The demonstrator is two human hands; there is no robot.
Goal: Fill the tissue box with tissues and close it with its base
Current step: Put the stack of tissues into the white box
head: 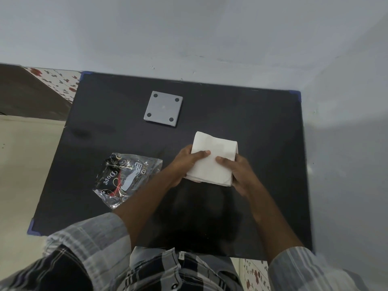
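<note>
You hold the stack of folded white paper tissues [212,159] between both hands, just above the dark matte tabletop [262,127], near its middle and a little toward your side. Your left hand [184,164] takes the stack's left edge, thumb laid across the top sheet and the other fingers tucked out of sight beneath; that grip is closed on the tissues. Your right hand [237,172] takes the right edge the same way, thumb on top, fingers under, its grip likewise clamped on the tissues. The far end of the stack sticks out past your fingers and shows a fold at its right corner.

Beyond the tissues and slightly to their left, well apart from them, the square grey plastic base [163,109] lies flat on the tabletop, with four dark round pads facing up, one at each corner. To the left of the tissues, near your left forearm, lies the crumpled clear plastic wrapper [126,177] printed in black with the word "Dove". Your striped grey shirt sleeves [94,234] are rolled back from the forearms.
</note>
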